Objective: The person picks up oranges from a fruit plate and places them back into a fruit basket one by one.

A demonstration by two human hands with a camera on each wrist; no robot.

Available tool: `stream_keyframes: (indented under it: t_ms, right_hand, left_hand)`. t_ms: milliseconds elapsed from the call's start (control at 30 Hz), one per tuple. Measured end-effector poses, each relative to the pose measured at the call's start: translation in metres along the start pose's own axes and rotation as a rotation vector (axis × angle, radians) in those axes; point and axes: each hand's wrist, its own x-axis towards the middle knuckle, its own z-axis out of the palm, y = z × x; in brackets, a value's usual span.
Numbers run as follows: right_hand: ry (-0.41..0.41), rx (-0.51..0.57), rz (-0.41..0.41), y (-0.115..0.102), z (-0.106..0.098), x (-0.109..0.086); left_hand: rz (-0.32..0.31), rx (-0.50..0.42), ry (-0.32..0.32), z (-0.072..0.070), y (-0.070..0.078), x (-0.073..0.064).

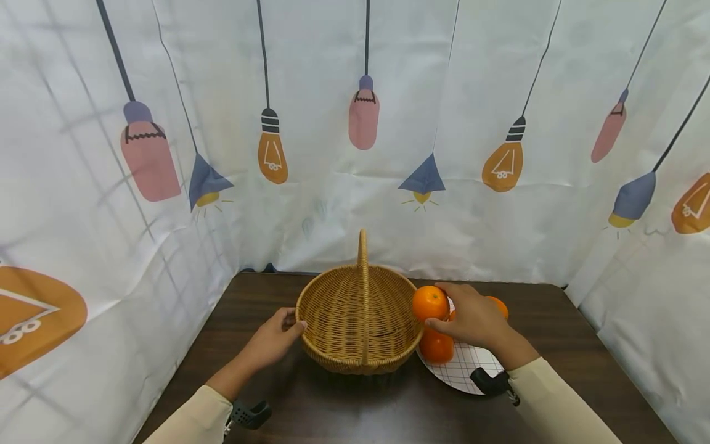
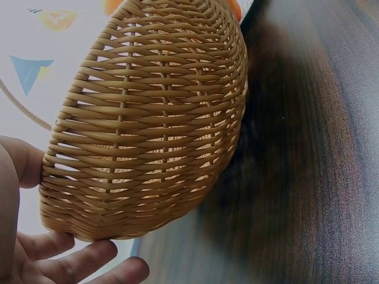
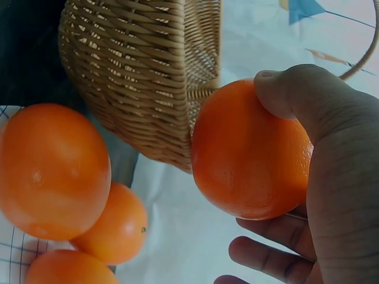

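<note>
A wicker basket [image 1: 338,314] with a tall arched handle stands on the table, and its inside holds nothing that I can see. My left hand [image 1: 274,339] pinches the basket's left rim, thumb on the inner side and fingers outside, as the left wrist view also shows. My right hand [image 1: 474,314] grips an orange [image 3: 251,151] between thumb and fingers, beside the basket's right rim and above the plate. Below it, several more oranges [image 3: 56,171] lie on a white plate with a grid pattern [image 1: 466,373]; my right hand partly hides them in the head view.
The dark wooden table [image 1: 377,413] extends in front of the basket and to both sides. A white curtain [image 1: 333,203] printed with lamps hangs behind and around the table. Dark wrist straps [image 1: 490,382] sit on both forearms.
</note>
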Motion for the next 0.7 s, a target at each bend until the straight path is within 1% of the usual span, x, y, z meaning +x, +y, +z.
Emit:
stream_keyframes:
  t_ms: [333,500,700]
  right_hand:
    - [-0.004,0.016,-0.015,-0.010,0.006,0.008]
    - [-0.014,0.017,0.002,-0.014,0.008,0.010]
    - [-0.030,0.006,0.009,-0.017,0.008,0.012]
  left_hand:
    - [0.013,-0.005,-0.005,-0.001,-0.002,0.000]
    - [0.020,-0.010,-0.012,-0.002,0.001,-0.002]
    - [0.015,-0.011,-0.006,-0.001,0.001,-0.002]
